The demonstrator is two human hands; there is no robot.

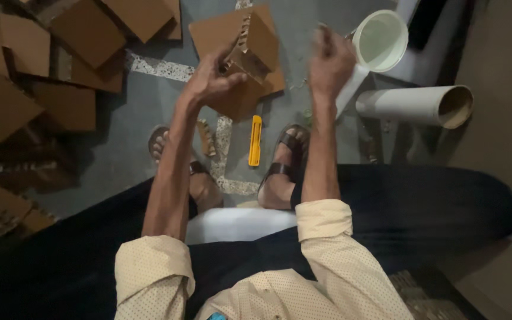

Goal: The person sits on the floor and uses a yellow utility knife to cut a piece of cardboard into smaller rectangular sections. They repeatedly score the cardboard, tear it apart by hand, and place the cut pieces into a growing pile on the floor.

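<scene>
A folded cardboard piece (245,50) was gripped by the left hand (208,80). The right hand (329,62), blurred, was raised apart from it. A yellow utility knife (255,140) was laid on the floor between 2 sandalled feet. A white bucket (380,40) and a white tube (416,105) were placed right; cardboard sheets (60,65) left.

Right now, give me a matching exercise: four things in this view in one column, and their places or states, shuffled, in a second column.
Things:
1. yellow utility knife
2. white bucket
3. white tube
4. corrugated cardboard piece

Places or states:
A. lying on its side at the right
B. held up by the left hand
C. on the floor between the sandalled feet
D. open-topped, beyond the right hand

Pairs: 1-C, 2-D, 3-A, 4-B
</scene>
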